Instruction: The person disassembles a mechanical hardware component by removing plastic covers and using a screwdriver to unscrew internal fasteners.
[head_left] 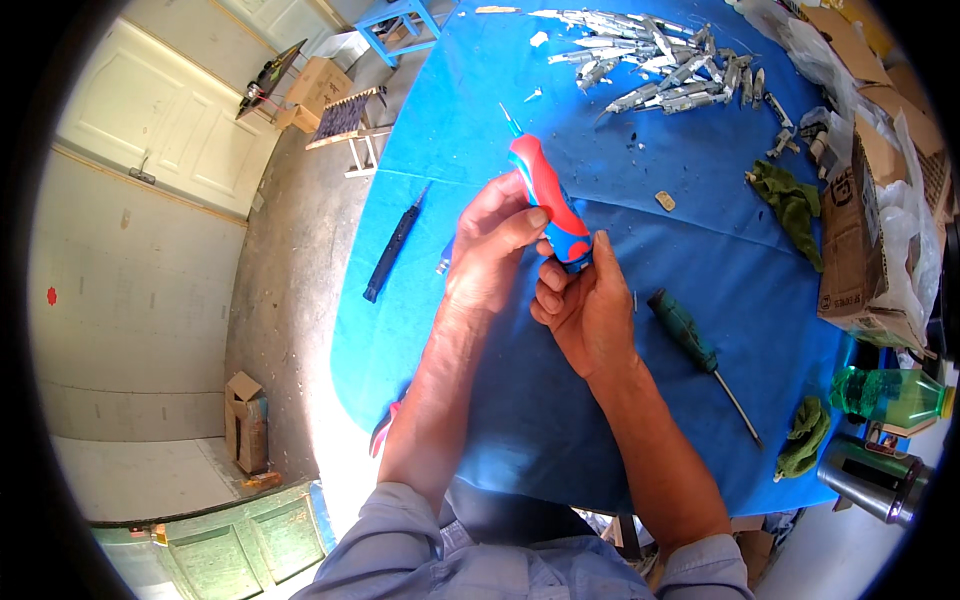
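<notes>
Over the blue-covered table, both my hands are on a red and blue electric screwdriver [550, 192], whose thin metal bit points away from me. My left hand [490, 240] is wrapped round the body, its thumb pressed on the side. At the near blue end, my right hand [588, 305] grips the base between thumb and curled fingers. To the right lies a screwdriver with a green handle [685, 328]. A slim black screwdriver [393, 250] rests to the left. Part of a blue-purple thing [445, 258] shows beside my left wrist, mostly hidden.
A heap of grey metal parts [670, 65] covers the far side. Right are a cardboard box [850, 250], green cloths [790, 205], a green bottle [890, 395] and a steel cup [870, 478]. Red-handled tool [383, 430] sits by my left forearm; a small tan piece [665, 201] lies mid-table.
</notes>
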